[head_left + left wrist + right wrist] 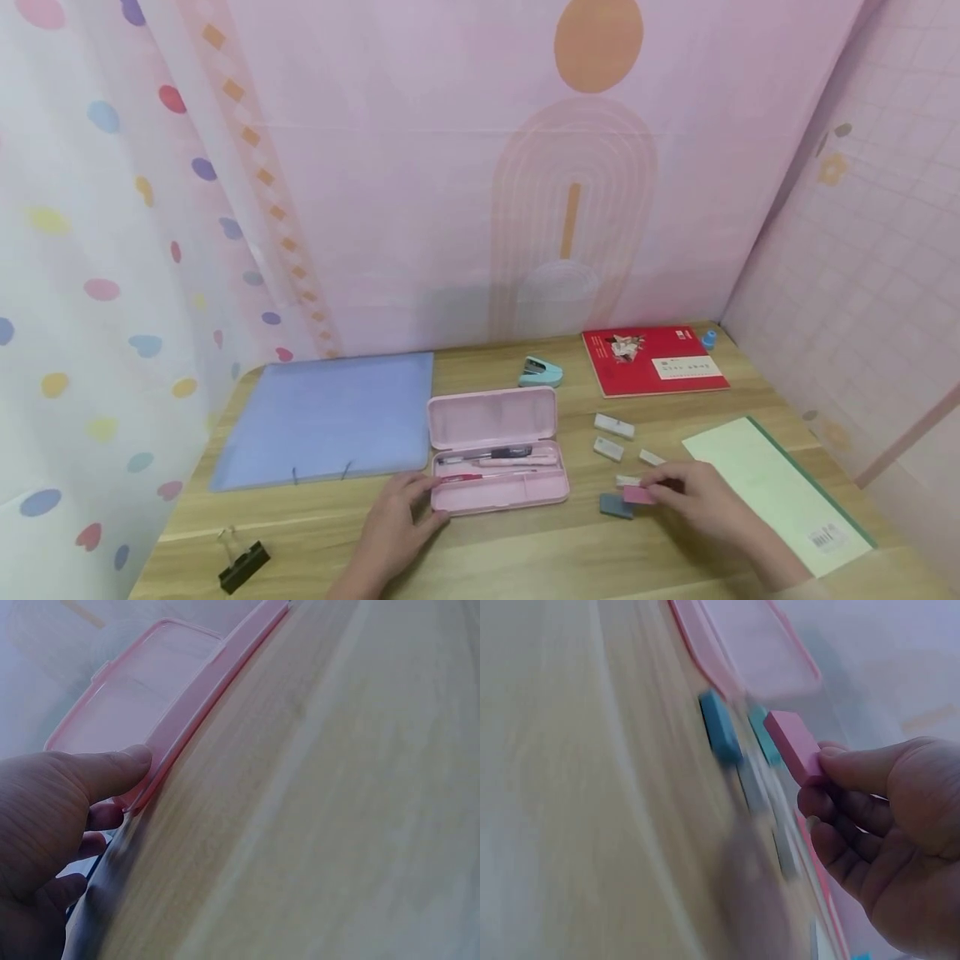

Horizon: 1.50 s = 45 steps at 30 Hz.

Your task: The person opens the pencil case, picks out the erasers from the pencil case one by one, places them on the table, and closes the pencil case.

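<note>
A pink eraser [793, 744] is pinched between the thumb and fingers of my right hand [693, 496], lifted off the table beside a blue-grey eraser [617, 506]. Several white erasers [614, 426] lie just behind that hand. My left hand [397, 521] holds the front left corner of an open pink pencil case [498, 497], its thumb [124, 769] against the front wall. Inside the case are a black pen [506, 452], a red pen [461, 478] and a pale pink pen [517, 461]. The case's lid [491, 419] leans back, raised.
A blue folder [330, 421] lies left of the case, with a black binder clip [244, 567] in front of it. Behind stand a light-blue stapler [540, 372] and a small blue object [708, 339], near a red booklet [656, 362]. A pale green notebook [772, 483] lies at right.
</note>
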Each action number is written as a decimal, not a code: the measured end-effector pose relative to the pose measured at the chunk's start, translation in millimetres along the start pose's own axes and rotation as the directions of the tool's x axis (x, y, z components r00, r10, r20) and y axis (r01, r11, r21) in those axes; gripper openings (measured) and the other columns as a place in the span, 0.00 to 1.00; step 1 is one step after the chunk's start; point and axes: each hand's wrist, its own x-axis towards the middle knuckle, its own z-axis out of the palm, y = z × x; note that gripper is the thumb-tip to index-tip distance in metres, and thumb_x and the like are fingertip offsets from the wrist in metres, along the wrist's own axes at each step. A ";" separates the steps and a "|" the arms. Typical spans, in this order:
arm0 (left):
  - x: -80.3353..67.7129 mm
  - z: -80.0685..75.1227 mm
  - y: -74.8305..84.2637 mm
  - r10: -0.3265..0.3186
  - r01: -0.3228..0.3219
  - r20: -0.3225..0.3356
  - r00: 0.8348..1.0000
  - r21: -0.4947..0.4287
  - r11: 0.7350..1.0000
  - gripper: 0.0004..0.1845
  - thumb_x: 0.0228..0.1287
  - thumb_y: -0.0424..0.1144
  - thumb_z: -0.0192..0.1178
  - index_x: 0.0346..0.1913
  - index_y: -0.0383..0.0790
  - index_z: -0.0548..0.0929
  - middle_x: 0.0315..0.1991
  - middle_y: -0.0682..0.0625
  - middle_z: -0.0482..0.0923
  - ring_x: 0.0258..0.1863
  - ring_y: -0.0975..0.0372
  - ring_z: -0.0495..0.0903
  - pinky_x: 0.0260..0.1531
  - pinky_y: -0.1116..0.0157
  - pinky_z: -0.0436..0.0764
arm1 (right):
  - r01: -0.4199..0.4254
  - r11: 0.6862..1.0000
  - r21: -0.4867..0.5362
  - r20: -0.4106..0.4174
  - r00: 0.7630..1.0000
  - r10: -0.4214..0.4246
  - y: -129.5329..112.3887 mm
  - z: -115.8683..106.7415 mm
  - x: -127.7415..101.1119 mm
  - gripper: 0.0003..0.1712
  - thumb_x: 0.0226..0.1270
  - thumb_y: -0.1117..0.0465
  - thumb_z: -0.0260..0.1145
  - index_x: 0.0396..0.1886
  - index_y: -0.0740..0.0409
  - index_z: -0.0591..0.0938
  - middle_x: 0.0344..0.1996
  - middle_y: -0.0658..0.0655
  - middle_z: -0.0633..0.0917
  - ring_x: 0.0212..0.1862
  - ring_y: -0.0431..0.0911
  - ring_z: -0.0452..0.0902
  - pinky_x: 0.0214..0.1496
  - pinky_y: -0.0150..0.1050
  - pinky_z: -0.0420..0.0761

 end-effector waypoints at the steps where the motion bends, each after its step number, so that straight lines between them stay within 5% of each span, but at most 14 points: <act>1: 0.2 -0.6 -0.1 -0.002 0.002 0.000 1.000 0.000 1.000 0.24 0.49 0.47 0.74 0.51 0.47 0.84 0.53 0.48 0.77 0.56 0.53 0.73 0.58 0.50 0.74 | -0.017 1.000 -0.009 -0.008 1.000 0.017 4.1 -3.4 -3.4 0.06 0.64 0.55 0.67 0.39 0.43 0.87 0.35 0.43 0.84 0.36 0.43 0.73 0.38 0.31 0.78; 18: 0.0 -2.2 0.6 -0.002 0.002 -0.008 1.000 0.007 1.000 0.24 0.49 0.48 0.74 0.51 0.46 0.84 0.53 0.49 0.78 0.56 0.53 0.73 0.58 0.51 0.74 | -0.040 0.998 -0.051 -0.047 0.998 0.038 30.6 -2.8 -13.5 0.06 0.64 0.59 0.67 0.38 0.50 0.87 0.38 0.47 0.86 0.41 0.42 0.78 0.42 0.35 0.81; 27: 0.2 -1.3 0.3 -0.003 0.003 -0.010 1.000 0.012 1.000 0.24 0.49 0.48 0.74 0.51 0.47 0.85 0.53 0.50 0.78 0.56 0.54 0.73 0.58 0.52 0.74 | 0.010 0.999 -0.031 -0.061 0.998 -0.012 34.7 2.4 -14.9 0.12 0.56 0.58 0.74 0.41 0.53 0.86 0.33 0.45 0.83 0.33 0.36 0.74 0.35 0.30 0.79; 40: 1.2 0.8 -1.1 -0.007 0.007 0.008 1.000 0.032 0.999 0.24 0.49 0.49 0.74 0.51 0.48 0.84 0.52 0.50 0.77 0.55 0.55 0.74 0.55 0.53 0.76 | -0.002 0.999 -0.053 -0.071 0.997 -0.002 35.8 4.4 -16.1 0.11 0.58 0.57 0.72 0.42 0.47 0.87 0.36 0.45 0.81 0.34 0.36 0.73 0.35 0.29 0.78; 45: 2.1 -6.5 1.4 -0.026 0.026 0.023 0.999 -0.009 1.000 0.27 0.49 0.50 0.73 0.54 0.49 0.83 0.54 0.48 0.76 0.55 0.52 0.74 0.56 0.49 0.75 | -0.039 0.998 -0.059 -0.072 0.997 0.035 26.2 0.9 -11.6 0.19 0.54 0.50 0.74 0.46 0.46 0.85 0.37 0.43 0.83 0.36 0.39 0.74 0.38 0.30 0.80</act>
